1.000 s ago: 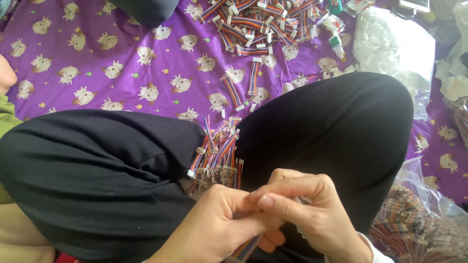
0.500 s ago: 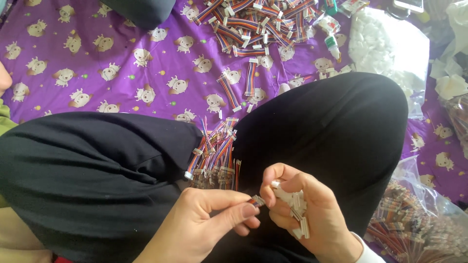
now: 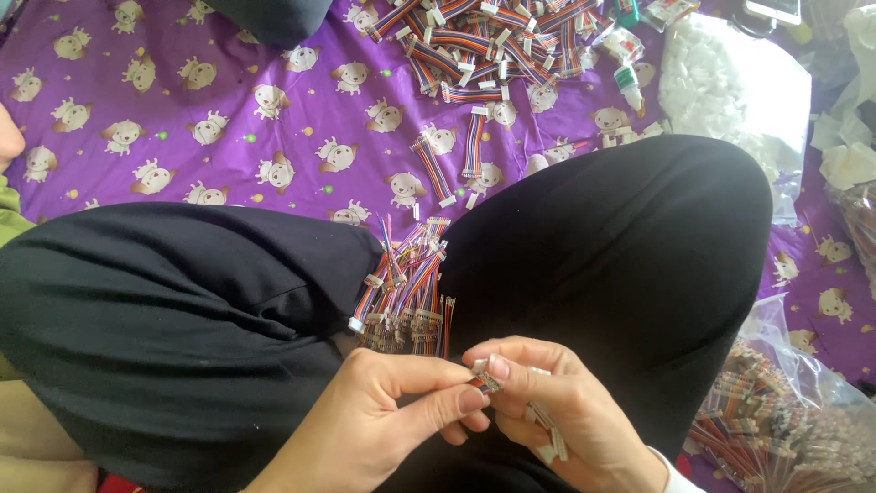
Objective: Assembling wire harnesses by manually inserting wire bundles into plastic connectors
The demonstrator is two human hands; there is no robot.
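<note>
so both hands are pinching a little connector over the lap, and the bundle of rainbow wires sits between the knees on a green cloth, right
Not quite: the cloth is purple with small cartoon animals, not green. The head view shows it. The rest holds: the left hand and right hand pinch a small connector, with the wire bundle between the knees.

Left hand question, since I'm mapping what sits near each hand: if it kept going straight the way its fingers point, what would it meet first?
The left hand points right, and its fingertips already meet the right hand at a small white connector pinched between them.
</note>
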